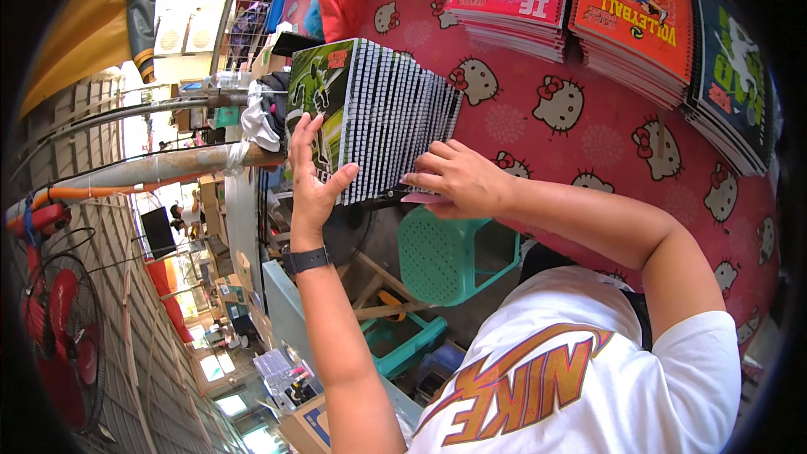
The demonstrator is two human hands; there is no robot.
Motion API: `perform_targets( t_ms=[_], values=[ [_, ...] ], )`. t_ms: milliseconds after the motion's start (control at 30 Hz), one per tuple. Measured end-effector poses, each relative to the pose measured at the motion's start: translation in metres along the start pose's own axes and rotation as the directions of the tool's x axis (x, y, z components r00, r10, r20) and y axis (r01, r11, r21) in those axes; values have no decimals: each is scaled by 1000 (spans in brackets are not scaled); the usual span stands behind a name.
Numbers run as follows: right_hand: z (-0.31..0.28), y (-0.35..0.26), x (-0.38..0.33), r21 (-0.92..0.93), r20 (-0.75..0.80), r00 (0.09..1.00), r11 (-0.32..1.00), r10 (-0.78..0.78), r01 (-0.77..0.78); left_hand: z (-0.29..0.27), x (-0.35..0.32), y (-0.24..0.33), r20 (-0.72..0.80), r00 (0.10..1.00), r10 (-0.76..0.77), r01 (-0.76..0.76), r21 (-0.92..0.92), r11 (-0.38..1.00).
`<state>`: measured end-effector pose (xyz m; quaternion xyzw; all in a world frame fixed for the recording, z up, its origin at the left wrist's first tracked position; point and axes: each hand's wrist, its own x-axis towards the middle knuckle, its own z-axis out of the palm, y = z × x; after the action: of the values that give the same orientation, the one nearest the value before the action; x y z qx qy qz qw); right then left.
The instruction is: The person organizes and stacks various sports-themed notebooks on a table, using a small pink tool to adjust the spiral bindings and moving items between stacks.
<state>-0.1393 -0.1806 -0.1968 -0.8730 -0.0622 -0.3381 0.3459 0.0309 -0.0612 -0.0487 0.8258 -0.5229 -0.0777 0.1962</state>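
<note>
**White short-sleeved T-shirt and a dark wristband**

The wearer has on a white T-shirt [630,387], softly creased. Across its chest runs a large print [521,391]: thick block capitals in golden brown, edged in dark red, with a long curved stroke in similar colours sweeping alongside. The right sleeve [696,361] is short, plain white, and ends above the elbow. A broad, dark wristband [307,260] circles the left wrist; whether it is a watch is unclear. Left hand [313,185] and right hand [454,178] are bare, as are both forearms. Black clothing [545,260] shows beyond the hem, too little to identify.
</note>
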Motion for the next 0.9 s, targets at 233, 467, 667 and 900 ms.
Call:
perform_targets(
  t_ms=[233, 467, 667, 900],
  values=[
    [2, 5, 8, 541, 801, 564, 160, 199, -825, 1, -3, -4, -25, 1000, 7, -8, -36, 999],
    [1, 1, -3, 49, -33, 999, 999, 11, -10, 2, 0, -3, -33, 999, 16, -17, -24, 1000],
    [-1, 9, 7, 579, 707, 636, 262, 309, -772, 2, -1, -5, -32, 999, 20, -21, -28, 999],
    [1, 7, -6, 55, 45, 995, 994, 88, -90, 2, 0, -5, -38, 999, 26, -27, -40, 999]
  ],
)
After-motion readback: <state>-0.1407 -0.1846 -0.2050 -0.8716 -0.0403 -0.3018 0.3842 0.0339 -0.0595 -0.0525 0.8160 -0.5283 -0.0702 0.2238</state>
